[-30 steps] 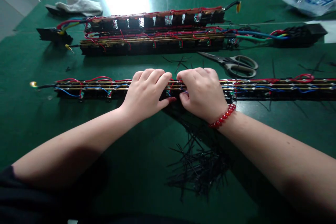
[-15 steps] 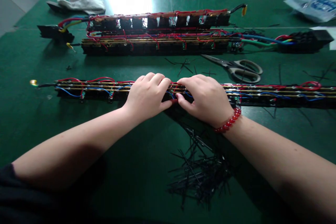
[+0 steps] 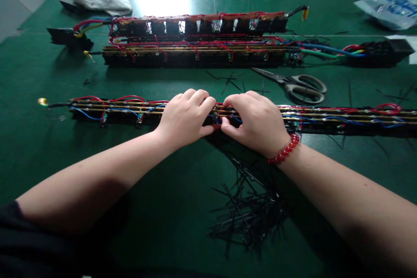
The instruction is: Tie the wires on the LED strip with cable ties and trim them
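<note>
Nearly touching, palms down, left hand (image 3: pixel 185 115) and right hand (image 3: pixel 257 119), both curled around 1 long wired strip (image 3: pixel 316 119).

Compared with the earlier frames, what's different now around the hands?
The right thumb has straightened, its tip edging closer to the left thumb. The view has shifted slightly, so the scissors appear lower and farther right without clearly moving on the table. No new grasp or release is visible. The left hand and right hand stay on the wired strip.
</note>
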Motion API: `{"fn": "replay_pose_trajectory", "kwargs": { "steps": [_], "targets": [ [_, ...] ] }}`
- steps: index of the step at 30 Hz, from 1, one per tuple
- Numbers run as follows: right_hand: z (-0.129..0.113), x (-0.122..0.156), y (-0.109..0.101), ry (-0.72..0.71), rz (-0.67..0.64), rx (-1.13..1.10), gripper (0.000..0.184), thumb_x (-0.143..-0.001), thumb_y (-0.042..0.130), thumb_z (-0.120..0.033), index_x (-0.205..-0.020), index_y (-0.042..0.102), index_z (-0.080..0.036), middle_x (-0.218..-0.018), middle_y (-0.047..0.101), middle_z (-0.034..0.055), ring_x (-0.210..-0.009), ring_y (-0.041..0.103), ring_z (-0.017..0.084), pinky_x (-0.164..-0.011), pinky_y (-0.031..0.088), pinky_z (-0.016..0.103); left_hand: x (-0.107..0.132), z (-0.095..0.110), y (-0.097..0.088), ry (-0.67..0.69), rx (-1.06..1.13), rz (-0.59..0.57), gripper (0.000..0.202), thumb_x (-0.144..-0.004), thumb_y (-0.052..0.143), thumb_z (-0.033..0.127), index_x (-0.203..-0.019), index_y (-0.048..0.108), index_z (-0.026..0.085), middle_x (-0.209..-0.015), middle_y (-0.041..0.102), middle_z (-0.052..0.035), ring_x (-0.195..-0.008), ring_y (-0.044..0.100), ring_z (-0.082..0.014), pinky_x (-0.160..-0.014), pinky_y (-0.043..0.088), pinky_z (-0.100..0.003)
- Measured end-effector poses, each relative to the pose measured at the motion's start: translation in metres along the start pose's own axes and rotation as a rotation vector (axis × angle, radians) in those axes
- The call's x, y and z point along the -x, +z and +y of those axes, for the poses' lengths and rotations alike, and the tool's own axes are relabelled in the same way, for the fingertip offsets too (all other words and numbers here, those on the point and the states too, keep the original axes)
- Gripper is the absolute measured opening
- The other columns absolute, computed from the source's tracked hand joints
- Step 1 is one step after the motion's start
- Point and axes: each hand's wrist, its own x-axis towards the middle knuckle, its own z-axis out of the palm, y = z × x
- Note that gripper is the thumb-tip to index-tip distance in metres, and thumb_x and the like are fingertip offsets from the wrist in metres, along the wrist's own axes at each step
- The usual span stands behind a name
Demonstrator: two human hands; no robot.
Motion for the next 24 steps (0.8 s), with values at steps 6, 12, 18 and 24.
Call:
{"fn": "replay_pose_trajectory", "kwargs": {
  "steps": [6, 12, 18, 24],
  "targets": [
    [0.0020, 0.0007, 0.0006, -0.029, -0.009, 0.001, 0.022, -0.089, 0.056, -0.030, -0.105, 0.065, -0.017, -0.096, 0.073, 0.0104, -0.092, 0.061, 0.028, -0.075, 0.043, 0.039, -0.0017, -0.0019, 0.0004, 0.005, -0.003, -0.013, 0.033, -0.090, 0.064, 0.039, -0.113, 0.062, 0.016, -0.124, 0.066, -0.0133, -0.105, 0.061, -0.0290, -0.084, 0.048, -0.039],
    [0.0005, -0.0004, 0.0016, -0.009, -0.030, -0.006, 0.022, -0.089, 0.056, -0.029, -0.106, 0.065, -0.018, -0.097, 0.073, 0.0111, -0.094, 0.060, 0.029, -0.076, 0.042, 0.040, -0.0021, -0.0021, 0.0007, 0.012, 0.001, -0.032, 0.032, -0.089, 0.064, 0.037, -0.113, 0.062, 0.016, -0.124, 0.065, -0.0139, -0.107, 0.059, -0.0294, -0.085, 0.049, -0.040],
    [-0.0005, -0.0016, 0.0040, 0.008, -0.041, -0.003, 0.024, -0.088, 0.056, -0.030, -0.106, 0.066, -0.017, -0.101, 0.073, 0.0112, -0.096, 0.060, 0.029, -0.079, 0.043, 0.040, -0.0042, -0.0027, 0.0010, 0.009, 0.003, -0.066, 0.033, -0.090, 0.062, 0.039, -0.114, 0.061, 0.016, -0.124, 0.065, -0.0133, -0.108, 0.060, -0.0301, -0.085, 0.048, -0.040],
    [0.0010, -0.0035, 0.0099, 0.011, -0.004, 0.035, 0.026, -0.087, 0.057, -0.032, -0.106, 0.066, -0.017, -0.101, 0.074, 0.0107, -0.095, 0.061, 0.028, -0.078, 0.043, 0.039, -0.0066, -0.0043, 0.0011, 0.005, -0.007, -0.097, 0.036, -0.091, 0.062, 0.042, -0.116, 0.060, 0.016, -0.123, 0.065, -0.0118, -0.110, 0.059, -0.0294, -0.085, 0.048, -0.039]
  ]
}}
